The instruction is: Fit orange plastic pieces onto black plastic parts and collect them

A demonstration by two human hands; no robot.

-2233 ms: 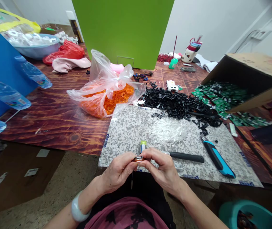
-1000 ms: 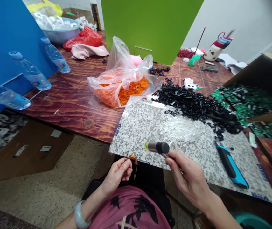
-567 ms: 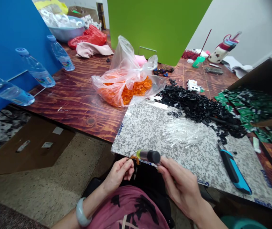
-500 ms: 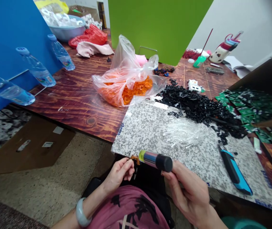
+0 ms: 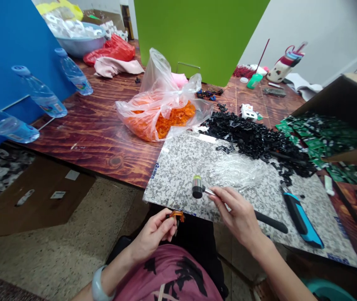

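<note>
Over a speckled grey-and-white board (image 5: 178, 175), two bare hands worked a small part.
The left hand (image 5: 151, 238), fingers curled, pinched a small orange-and-metal clip (image 5: 176, 216); the right hand (image 5: 237, 213), closed, gripped a black-handled mallet (image 5: 197, 188), its head apart from the clip, near a heap of black plastic pieces (image 5: 253, 142) and a blue-and-black utility knife (image 5: 300, 221).

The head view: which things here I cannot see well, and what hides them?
All in the head view:
- Orange piece: the left hand covers part of it, and it is too small to read its shape.
- Small mallet: the right hand hides part of its shaft.
- Orange pieces: the plastic bag blurs them.
- Cardboard box: the right picture edge cuts it off.
</note>
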